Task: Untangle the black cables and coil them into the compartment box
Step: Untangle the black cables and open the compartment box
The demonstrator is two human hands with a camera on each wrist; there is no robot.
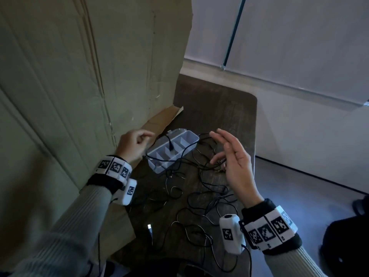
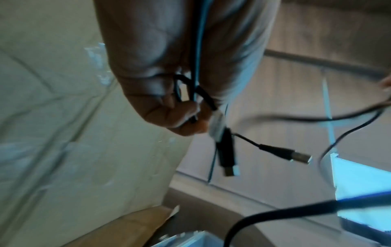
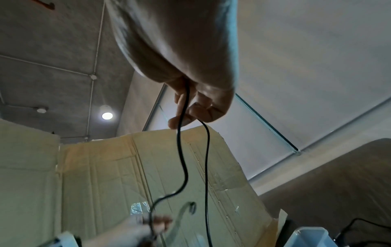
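While thin black cables (image 1: 199, 196) sprawl tangled across the dark wooden worktop (image 1: 219, 108), the clear plastic compartment box (image 1: 173, 148) holds no coil, so I judge nearly everything remains. Left hand (image 2: 169, 103) pinches plug ends; right hand (image 3: 190, 108) pinches a strand.

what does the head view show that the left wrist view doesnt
Only the head view shows the right hand lifting cable strands, the tangle of black cables on the table, and the whole compartment box. Only the left wrist view shows the plugs dangling under the fingers pinching the cable. Both show the left hand, the cardboard and part of the box.
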